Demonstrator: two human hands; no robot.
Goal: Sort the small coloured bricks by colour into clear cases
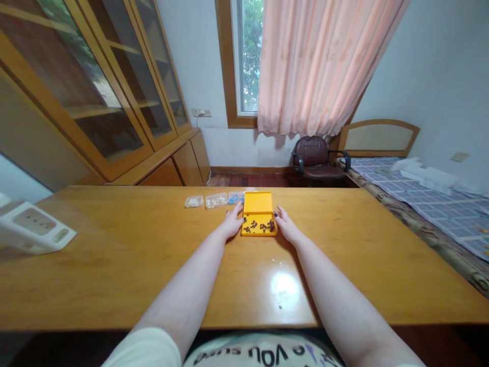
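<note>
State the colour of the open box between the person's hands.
The open box is yellow, as the head view shows.

A pink curtain (317, 66) hangs near a maroon chair (312, 153).

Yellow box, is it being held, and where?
The yellow box looks held by its sides: the left hand at the left edge, the right hand at the right.

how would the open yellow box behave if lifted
The yellow box looks like rigid plastic with straight walls, so it's probably stiff. The loose dark pieces inside would likely slide if it tilts. The open lid, seemingly hinged, may swing.
</note>
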